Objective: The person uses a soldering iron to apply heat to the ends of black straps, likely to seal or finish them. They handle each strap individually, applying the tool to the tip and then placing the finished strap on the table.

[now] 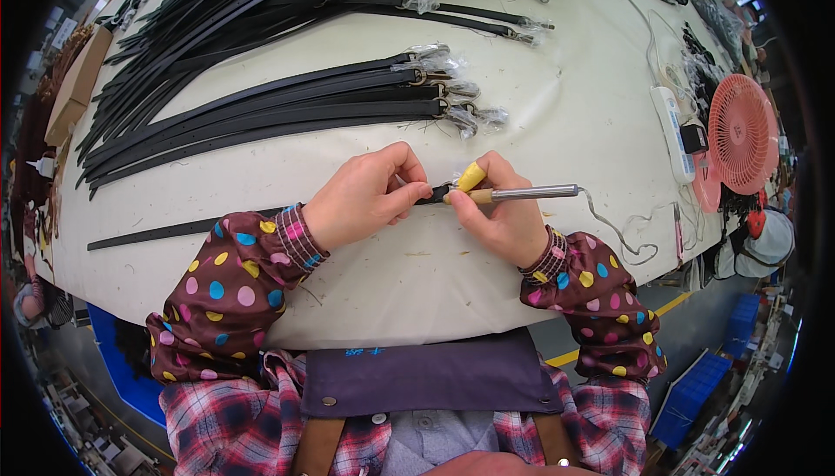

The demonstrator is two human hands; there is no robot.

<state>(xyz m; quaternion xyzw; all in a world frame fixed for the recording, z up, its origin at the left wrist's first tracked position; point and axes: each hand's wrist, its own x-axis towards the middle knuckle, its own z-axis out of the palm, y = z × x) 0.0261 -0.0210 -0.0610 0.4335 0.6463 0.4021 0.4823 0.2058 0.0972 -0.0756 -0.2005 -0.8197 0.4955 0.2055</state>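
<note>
My left hand (364, 198) pinches a single black strap (165, 233) near its metal-fitted end, with the strap lying out to the left across the pale table (391, 280). My right hand (504, 224) grips a corded pen-like tool (544, 191) with a silver barrel and tan grip, its tip at the strap's end beside my left fingertips. A yellow cover (472, 176) is on my right index finger. The exact contact at the tip is too small to make out.
Bundles of black straps (287, 115) with wrapped metal clasps lie beyond my hands. At right are a pink fan (741, 133), a white power strip (671, 133) and loose cords. A cardboard box (78, 85) sits at left; blue crates (687, 399) stand on the floor.
</note>
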